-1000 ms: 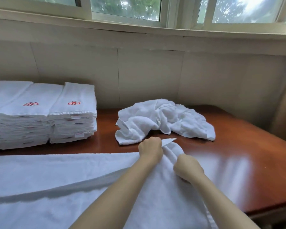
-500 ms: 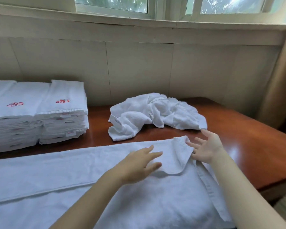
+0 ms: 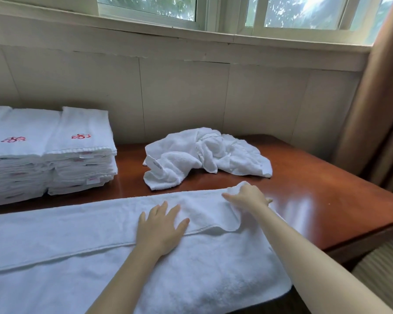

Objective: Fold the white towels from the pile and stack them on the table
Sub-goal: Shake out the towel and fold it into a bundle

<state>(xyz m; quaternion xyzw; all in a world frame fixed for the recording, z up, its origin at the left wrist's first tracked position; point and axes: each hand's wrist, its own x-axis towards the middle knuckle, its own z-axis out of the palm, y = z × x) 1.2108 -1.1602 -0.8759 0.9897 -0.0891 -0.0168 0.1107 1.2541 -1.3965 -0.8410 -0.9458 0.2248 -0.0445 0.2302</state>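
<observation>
White towel (image 3: 77,234) under flat left hand (image 3: 160,230)

I have my bare left hand (image 3: 160,225) lying flat, palm down, fingers straight and slightly spread, forearm rising from the lower edge. My bare right hand (image 3: 247,197) reaches farther forward on a straight arm, thumb pointing left; whether its fingers grip I cannot tell

My left hand (image 3: 160,227) is lying flat on the spread towel (image 3: 77,245), my right hand (image 3: 247,197) just to its right, holding the towel's far corner. The crumpled pile (image 3: 204,155) is sitting beyond both hands on the table (image 3: 327,200), and the folded stacks (image 3: 50,155) are standing far left of them.
</observation>
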